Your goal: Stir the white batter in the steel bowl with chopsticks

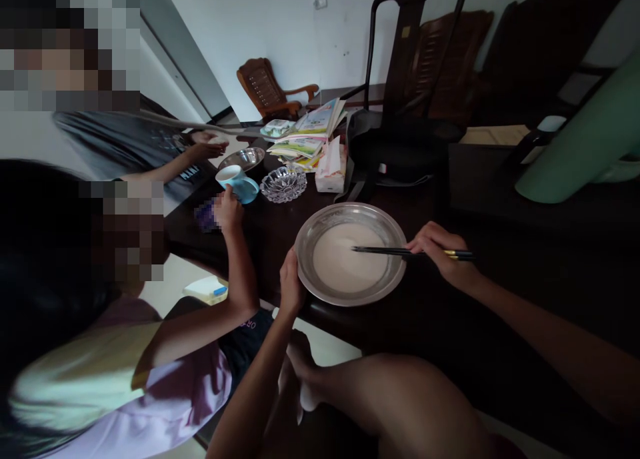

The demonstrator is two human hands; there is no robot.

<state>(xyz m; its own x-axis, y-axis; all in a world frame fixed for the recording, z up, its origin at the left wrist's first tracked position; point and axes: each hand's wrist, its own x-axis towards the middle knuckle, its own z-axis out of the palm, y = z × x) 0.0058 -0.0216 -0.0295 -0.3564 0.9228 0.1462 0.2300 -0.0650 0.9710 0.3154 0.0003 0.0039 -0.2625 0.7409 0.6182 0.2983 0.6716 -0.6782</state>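
Note:
A wide metal bowl [306, 272] stands on the dark table near its front edge, holding a pale, milky batter [345, 269]. My left hand [291, 282] grips the bowl's left rim, with some of its fingers hidden behind the wall. In my right hand [443, 249] is a pair of black chopsticks [385, 250] with gold bands. Their tips dip into the batter near the middle of the bowl, and the shafts cross its right rim.
Beyond the bowl are a glass dish [284, 184], a tissue box [331, 169], stacked books [313, 132] and a black bag [400, 156]. To the left, one person's hand touches a blue mug [243, 186]; another person stands by a metal basin [245, 158]. A green cylinder [560, 152] leans at right.

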